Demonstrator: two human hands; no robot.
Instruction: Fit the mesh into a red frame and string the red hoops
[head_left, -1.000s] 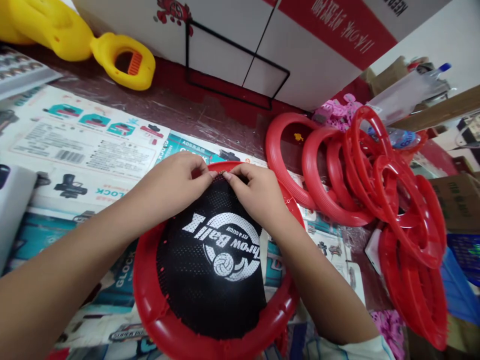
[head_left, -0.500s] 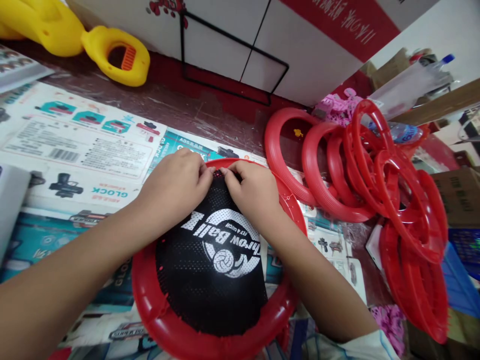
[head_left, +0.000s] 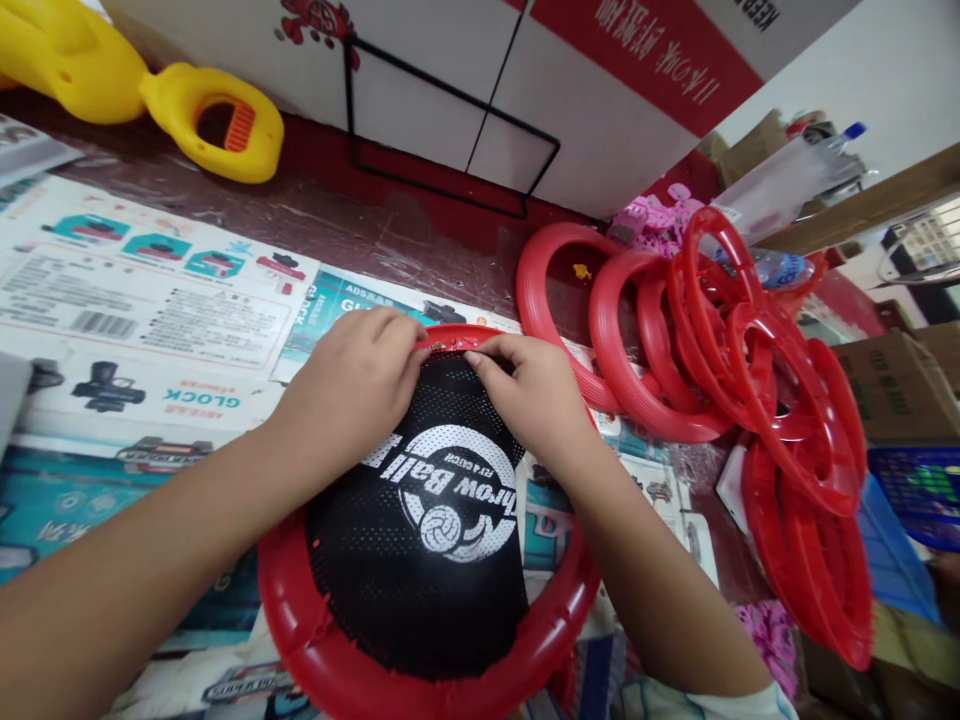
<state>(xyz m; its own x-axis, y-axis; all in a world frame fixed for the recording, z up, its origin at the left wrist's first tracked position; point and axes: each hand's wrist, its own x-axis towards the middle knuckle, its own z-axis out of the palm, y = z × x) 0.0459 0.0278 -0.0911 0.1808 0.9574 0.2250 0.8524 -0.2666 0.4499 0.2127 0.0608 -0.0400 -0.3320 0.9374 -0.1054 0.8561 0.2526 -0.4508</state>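
Note:
A red plastic ring [head_left: 300, 625] lies in front of me on printed cardboard. Black mesh fabric [head_left: 420, 600] with a white "Throw Ball" print covers much of its opening, and a gap shows along the right side. At the far rim, my left hand [head_left: 367, 375] pinches the mesh's upper left edge, fingers curled and thumb tucked in. My right hand [head_left: 529, 385] grips the same edge a short way to the right, thumb on top of the mesh. Between the hands a strip of the far rim shows. The fingertips' exact hold is partly hidden.
Several red rings [head_left: 637, 340] lean and pile up at the right. Behind stand a white and red carton [head_left: 600, 80] and a black wire frame [head_left: 450, 90]. A yellow plastic toy [head_left: 217, 120] lies at the back left. Pink pieces [head_left: 652, 220] and a bottle [head_left: 780, 268] sit beyond the rings.
My hands have moved slightly apart along the mesh edge, and more of the far rim shows between them. The whole view has shifted a little.

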